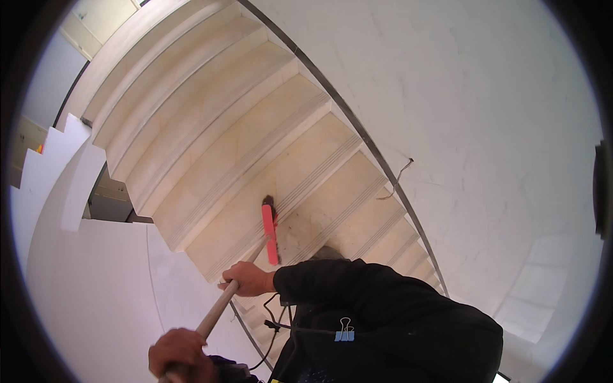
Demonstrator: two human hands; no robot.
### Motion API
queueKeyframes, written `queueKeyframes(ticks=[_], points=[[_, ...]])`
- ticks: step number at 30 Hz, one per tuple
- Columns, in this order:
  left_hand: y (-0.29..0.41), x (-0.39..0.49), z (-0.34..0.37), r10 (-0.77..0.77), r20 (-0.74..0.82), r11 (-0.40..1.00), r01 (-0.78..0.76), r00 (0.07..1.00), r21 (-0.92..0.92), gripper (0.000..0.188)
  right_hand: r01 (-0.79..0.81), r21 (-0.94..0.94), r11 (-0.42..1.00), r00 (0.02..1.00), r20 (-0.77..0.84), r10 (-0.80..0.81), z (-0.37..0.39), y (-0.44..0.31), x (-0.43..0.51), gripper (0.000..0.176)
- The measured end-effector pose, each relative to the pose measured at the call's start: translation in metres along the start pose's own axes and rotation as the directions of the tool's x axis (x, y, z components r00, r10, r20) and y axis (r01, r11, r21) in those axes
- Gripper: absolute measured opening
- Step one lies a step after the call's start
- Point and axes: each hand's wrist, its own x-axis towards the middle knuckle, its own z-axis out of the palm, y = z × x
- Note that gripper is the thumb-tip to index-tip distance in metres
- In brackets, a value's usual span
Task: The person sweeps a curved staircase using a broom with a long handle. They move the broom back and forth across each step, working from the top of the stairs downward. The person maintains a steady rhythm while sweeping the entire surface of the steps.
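A push broom with a red head (269, 234) and dark bristles rests across the stair treads, at the edge of one step. Its wooden handle (218, 309) slants down to the lower left. My right hand (248, 279) is closed around the middle of the handle. Nearer the handle's upper end, my left hand (179, 354) grips it too. Dark specks of dirt (299, 234) lie on the tread just right of the broom head. Part of a dark shoe (328, 253) shows beyond my right sleeve.
Curved stone stairs (230, 158) run from upper left to lower right. A smooth pale wall (455, 119) with a dark strip bounds the right side, and a thin wire (400, 179) sticks out there. At the left are open stair edges and a white stepped panel (52, 148).
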Motion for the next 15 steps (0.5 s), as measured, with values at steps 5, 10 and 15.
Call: queueKeyframes(ticks=[5, 10, 15], points=[[-0.025, -0.018, 0.025, -0.035, -0.241, 0.997, 0.016, 0.97, -0.077, 0.046, 0.111, -0.016, 0.994, 0.992, 0.063, -0.11, 0.003, -0.026, 0.009, 0.039], [-0.014, -0.01, 0.024, 0.014, -0.047, 0.985, -0.022, 0.999, -0.173, 0.047, 0.075, -0.064, 0.995, 0.991, 0.116, -0.067, -0.005, -0.026, -0.003, 0.042], [-0.028, 0.026, 0.055, -0.069, 0.062, 0.998, 0.069, 0.996, 0.001, 0.071, 0.089, -0.01, 0.996, 0.981, -0.174, -0.089, -0.066, -0.013, 0.013, 0.029]])
